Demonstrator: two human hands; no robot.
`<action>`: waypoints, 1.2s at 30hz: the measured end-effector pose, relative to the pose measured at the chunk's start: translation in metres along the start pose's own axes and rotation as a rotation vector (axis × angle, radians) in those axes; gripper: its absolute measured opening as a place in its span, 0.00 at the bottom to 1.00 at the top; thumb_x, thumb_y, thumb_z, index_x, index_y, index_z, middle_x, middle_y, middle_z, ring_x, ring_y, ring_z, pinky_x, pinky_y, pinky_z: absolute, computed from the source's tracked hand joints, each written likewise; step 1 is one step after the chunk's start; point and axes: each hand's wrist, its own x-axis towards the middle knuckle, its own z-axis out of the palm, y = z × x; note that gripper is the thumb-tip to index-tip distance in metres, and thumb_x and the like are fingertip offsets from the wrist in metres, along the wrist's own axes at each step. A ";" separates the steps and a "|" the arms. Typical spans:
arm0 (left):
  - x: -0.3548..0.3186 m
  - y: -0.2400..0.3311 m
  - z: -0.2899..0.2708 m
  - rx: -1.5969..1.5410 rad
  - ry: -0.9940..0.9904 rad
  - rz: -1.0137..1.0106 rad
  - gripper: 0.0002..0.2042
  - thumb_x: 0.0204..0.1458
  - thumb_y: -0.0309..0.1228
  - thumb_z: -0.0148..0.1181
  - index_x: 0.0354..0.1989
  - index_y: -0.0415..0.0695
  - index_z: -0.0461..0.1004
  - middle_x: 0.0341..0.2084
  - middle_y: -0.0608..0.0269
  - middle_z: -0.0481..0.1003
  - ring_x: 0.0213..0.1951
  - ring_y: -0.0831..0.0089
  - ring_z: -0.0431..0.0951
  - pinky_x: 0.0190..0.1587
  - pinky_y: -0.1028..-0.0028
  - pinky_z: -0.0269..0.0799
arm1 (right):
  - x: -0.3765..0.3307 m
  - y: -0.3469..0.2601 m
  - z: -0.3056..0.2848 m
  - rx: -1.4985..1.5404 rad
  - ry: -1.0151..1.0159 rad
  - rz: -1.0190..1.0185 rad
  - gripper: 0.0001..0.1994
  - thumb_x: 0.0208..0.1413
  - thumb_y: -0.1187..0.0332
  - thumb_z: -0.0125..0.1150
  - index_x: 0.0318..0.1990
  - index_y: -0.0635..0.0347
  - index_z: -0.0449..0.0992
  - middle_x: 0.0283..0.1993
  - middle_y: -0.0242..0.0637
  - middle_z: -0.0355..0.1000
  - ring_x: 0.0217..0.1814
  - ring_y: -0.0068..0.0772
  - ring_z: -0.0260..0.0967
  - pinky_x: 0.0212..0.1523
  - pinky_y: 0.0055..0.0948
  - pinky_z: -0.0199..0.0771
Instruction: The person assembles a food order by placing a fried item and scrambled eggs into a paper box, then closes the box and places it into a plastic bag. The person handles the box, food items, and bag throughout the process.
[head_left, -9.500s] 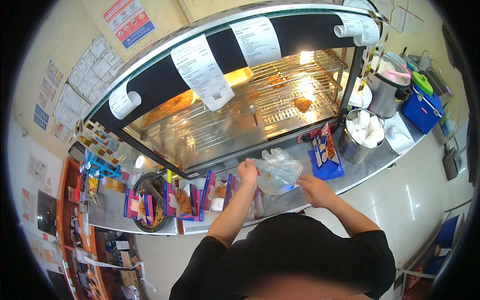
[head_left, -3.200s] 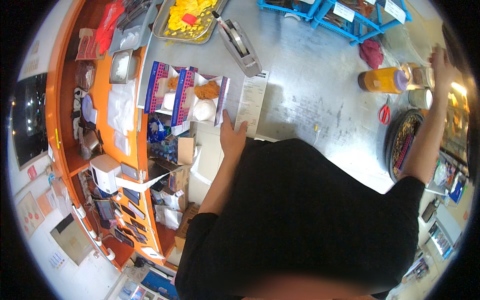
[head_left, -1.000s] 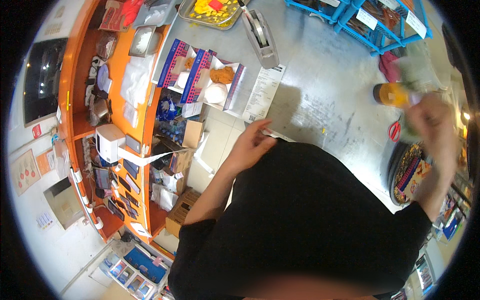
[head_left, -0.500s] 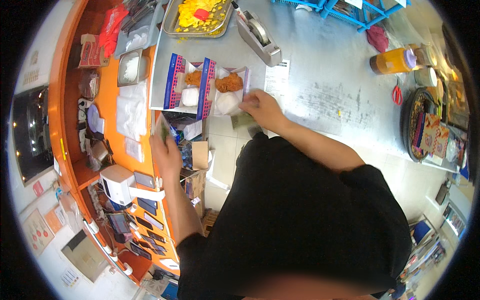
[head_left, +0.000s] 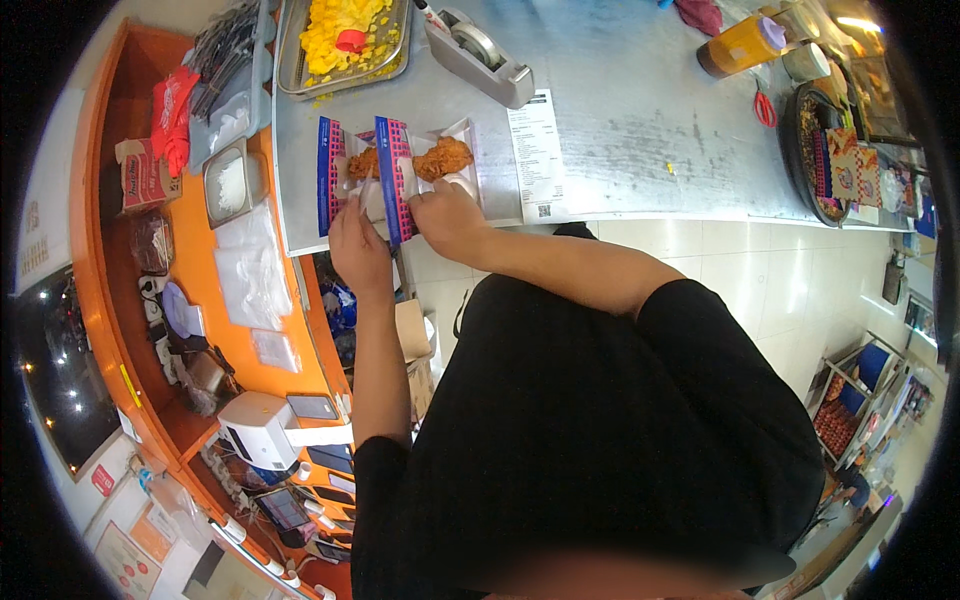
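Gripping the light, flimsy blue-and-white paper sleeves (head_left: 392, 180) of fried chicken, both hands (head_left: 445, 215) pinch their near edges; crumbly contents.

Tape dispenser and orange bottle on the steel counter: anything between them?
In the head view the stretch between the tape dispenser and the orange bottle is bare steel counter. The white paper slip lies nearer the person, below that line.

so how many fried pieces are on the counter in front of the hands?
2. One fried piece lies in the open paper box by the right hand; the other sits in the box above the left hand, partly hidden.
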 end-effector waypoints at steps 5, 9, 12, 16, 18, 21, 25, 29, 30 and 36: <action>0.005 -0.014 0.036 0.313 -0.177 -0.082 0.13 0.58 0.23 0.57 0.51 0.39 0.80 0.52 0.48 0.76 0.53 0.48 0.75 0.55 0.56 0.71 | -0.018 -0.003 -0.025 0.071 -0.076 0.043 0.19 0.56 0.64 0.62 0.51 0.67 0.75 0.46 0.49 0.76 0.51 0.55 0.73 0.51 0.47 0.75; 0.002 -0.014 0.047 0.368 -0.289 -0.248 0.16 0.56 0.25 0.53 0.52 0.36 0.78 0.50 0.45 0.74 0.55 0.46 0.73 0.56 0.54 0.71 | -0.044 0.050 -0.080 0.270 0.043 -0.040 0.21 0.56 0.61 0.66 0.55 0.63 0.77 0.46 0.48 0.76 0.51 0.53 0.73 0.51 0.44 0.75; 0.010 -0.012 0.048 0.343 -0.293 -0.281 0.18 0.57 0.31 0.54 0.52 0.33 0.74 0.47 0.40 0.76 0.51 0.42 0.76 0.53 0.52 0.73 | -0.026 0.124 -0.149 0.420 0.355 0.206 0.17 0.58 0.64 0.66 0.52 0.63 0.78 0.44 0.46 0.77 0.47 0.50 0.75 0.47 0.42 0.76; 0.024 -0.013 0.047 0.215 -0.409 -0.481 0.24 0.59 0.43 0.55 0.52 0.32 0.71 0.40 0.34 0.79 0.43 0.39 0.80 0.50 0.49 0.74 | 0.071 0.229 -0.257 -0.135 0.885 0.008 0.12 0.62 0.67 0.57 0.48 0.62 0.79 0.46 0.51 0.78 0.49 0.55 0.76 0.51 0.48 0.76; 0.027 -0.010 0.047 0.172 -0.431 -0.549 0.27 0.60 0.49 0.55 0.52 0.33 0.69 0.36 0.33 0.79 0.41 0.38 0.81 0.49 0.47 0.74 | 0.129 0.259 -0.298 -0.339 0.821 -0.014 0.11 0.63 0.69 0.55 0.47 0.63 0.79 0.45 0.52 0.79 0.46 0.54 0.78 0.46 0.48 0.79; 0.024 -0.001 0.047 0.213 -0.476 -0.570 0.32 0.61 0.58 0.54 0.49 0.34 0.65 0.37 0.28 0.78 0.42 0.36 0.81 0.49 0.46 0.74 | 0.196 0.277 -0.324 -0.363 0.386 0.372 0.15 0.61 0.69 0.51 0.50 0.61 0.80 0.51 0.52 0.79 0.52 0.54 0.79 0.52 0.49 0.80; 0.010 0.016 0.046 0.215 -0.282 -0.541 0.31 0.63 0.54 0.53 0.53 0.31 0.66 0.45 0.26 0.75 0.49 0.36 0.77 0.52 0.48 0.73 | 0.234 0.290 -0.330 -0.274 0.278 0.529 0.16 0.60 0.66 0.53 0.50 0.60 0.82 0.55 0.54 0.78 0.56 0.53 0.78 0.57 0.47 0.79; -0.010 0.019 0.035 0.210 -0.113 -0.388 0.27 0.66 0.44 0.54 0.60 0.30 0.65 0.49 0.31 0.74 0.54 0.37 0.74 0.56 0.50 0.71 | 0.231 0.314 -0.317 -0.424 0.398 0.419 0.14 0.57 0.64 0.57 0.41 0.60 0.85 0.47 0.53 0.81 0.49 0.52 0.81 0.51 0.47 0.81; -0.017 0.018 0.030 0.215 -0.112 -0.369 0.25 0.66 0.41 0.54 0.62 0.31 0.65 0.49 0.32 0.74 0.54 0.38 0.74 0.56 0.50 0.71 | 0.225 0.317 -0.311 -0.418 0.465 0.431 0.12 0.55 0.65 0.60 0.37 0.61 0.86 0.42 0.53 0.81 0.44 0.54 0.81 0.48 0.49 0.82; -0.056 0.024 0.015 -0.102 0.073 -0.603 0.18 0.69 0.35 0.50 0.59 0.34 0.69 0.45 0.45 0.76 0.45 0.50 0.77 0.50 0.59 0.73 | 0.116 0.252 -0.261 -0.131 0.956 -0.168 0.07 0.65 0.75 0.56 0.47 0.67 0.74 0.49 0.52 0.78 0.52 0.54 0.76 0.55 0.41 0.75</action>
